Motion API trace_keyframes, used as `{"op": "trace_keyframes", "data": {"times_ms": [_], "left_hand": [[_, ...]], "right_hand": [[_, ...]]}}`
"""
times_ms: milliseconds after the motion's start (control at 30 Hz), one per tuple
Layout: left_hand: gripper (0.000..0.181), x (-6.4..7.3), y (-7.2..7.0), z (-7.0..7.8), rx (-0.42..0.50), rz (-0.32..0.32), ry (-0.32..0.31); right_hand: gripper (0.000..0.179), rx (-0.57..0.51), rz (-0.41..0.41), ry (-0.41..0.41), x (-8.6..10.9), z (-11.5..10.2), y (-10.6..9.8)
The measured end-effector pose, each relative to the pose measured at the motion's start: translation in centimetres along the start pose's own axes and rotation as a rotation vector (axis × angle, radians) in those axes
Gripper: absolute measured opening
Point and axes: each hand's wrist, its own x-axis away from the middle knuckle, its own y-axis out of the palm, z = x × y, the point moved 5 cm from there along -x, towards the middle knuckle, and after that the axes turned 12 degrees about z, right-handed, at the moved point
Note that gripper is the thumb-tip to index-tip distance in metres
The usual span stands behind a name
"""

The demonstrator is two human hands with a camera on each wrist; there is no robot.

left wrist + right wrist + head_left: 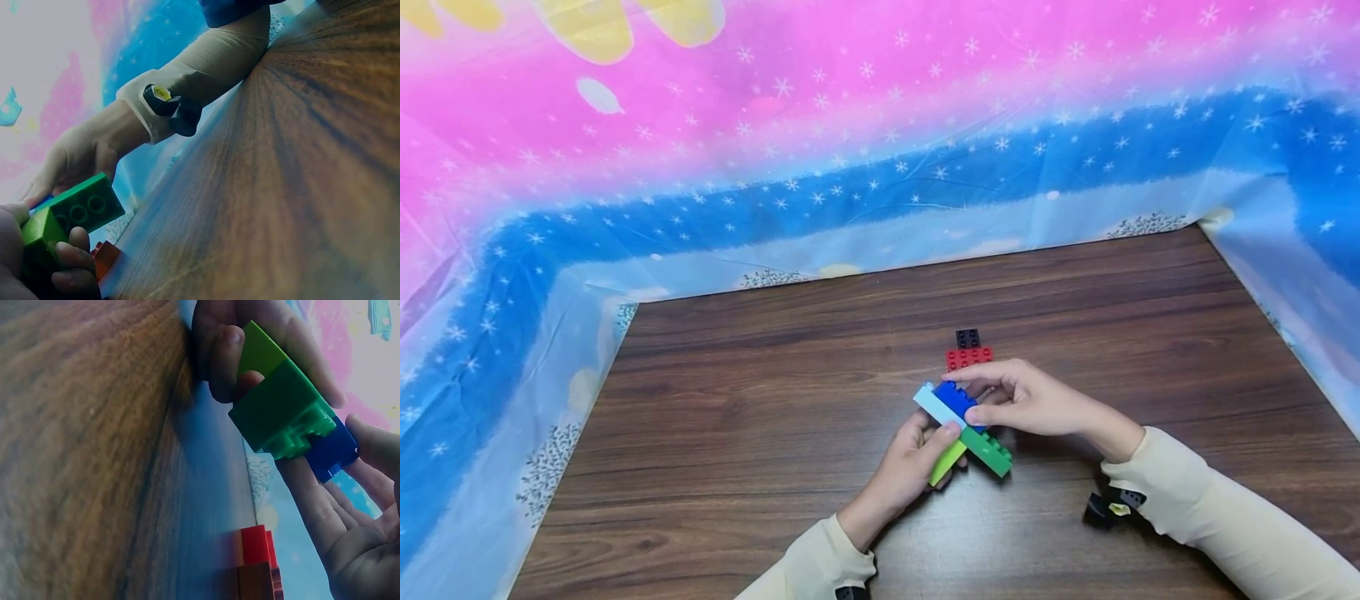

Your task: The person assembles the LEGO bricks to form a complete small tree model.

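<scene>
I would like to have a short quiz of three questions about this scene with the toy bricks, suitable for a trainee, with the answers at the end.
1. In the head view, which lies farther from the person: the red piece or the black piece?
2. Which one is the right hand pinching?
A) the red piece
B) the blue brick
C) the black piece
3. True or false: the left hand holds nothing.

Key:
1. The black piece.
2. B.
3. False; it grips the lime-green brick.
</scene>
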Motion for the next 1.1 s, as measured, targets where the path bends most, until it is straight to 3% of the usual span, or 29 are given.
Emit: {"op": "trace_keyframes", "data": {"times_ms": [367,767,967,1033,1100], "left_hand": [[0.045,0.0,0.1,0.1,-0.029,-0.038,-0.007],[0.046,-0.2,-0.1,0.1,-0.050,-0.026,0.026],[0.043,-0.3,0.0,0.1,-0.023,-0.079,0.013],[0.040,-0.3,0.0,0.0,-0.007,-0.089,-0.003],[0.037,-0.3,-0.1,0.0,0.006,-0.088,-0.018]], "right_hand": [[0.049,-0.028,-0.054,-0.005,-0.2,-0.1,0.0],[0.049,0.020,-0.007,-0.017,0.1,-0.2,0.2],[0.047,0.141,0.091,-0.087,0.1,-0.9,0.2],[0.037,0.250,0.153,-0.151,0.0,-1.4,-0.4],[0.023,0.454,0.225,-0.209,0.0,-1.9,-1.4]]}}
